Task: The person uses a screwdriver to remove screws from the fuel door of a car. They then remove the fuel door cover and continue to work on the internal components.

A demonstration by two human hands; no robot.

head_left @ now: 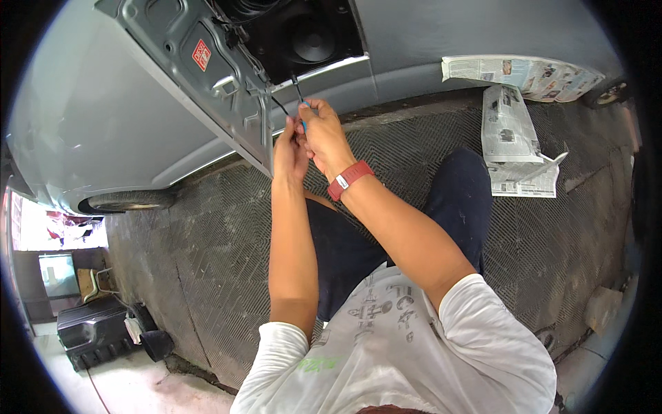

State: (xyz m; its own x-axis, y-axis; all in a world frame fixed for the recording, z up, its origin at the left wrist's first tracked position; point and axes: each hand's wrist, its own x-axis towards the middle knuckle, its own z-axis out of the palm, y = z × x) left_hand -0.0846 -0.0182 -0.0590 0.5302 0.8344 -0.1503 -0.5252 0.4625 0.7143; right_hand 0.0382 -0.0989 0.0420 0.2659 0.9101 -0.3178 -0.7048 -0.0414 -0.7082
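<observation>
My right hand (323,132), with a red band on its wrist, is closed around a screwdriver (298,93) with a blue handle and a dark shaft. The shaft points up at the lower edge of an open grey car door (207,76). My left hand (288,150) presses against the right hand just below the door's corner; whether it grips the handle too is hidden. A thin black cable (278,105) hangs from the door by the tool. Behind the door is a dark opening with a round speaker (312,43).
A grey car body (103,131) fills the upper left, with a wheel (131,200) resting on the ribbed dark floor mat (227,241). Sheets of newspaper (514,134) lie at the upper right. A black case (93,332) stands at the lower left.
</observation>
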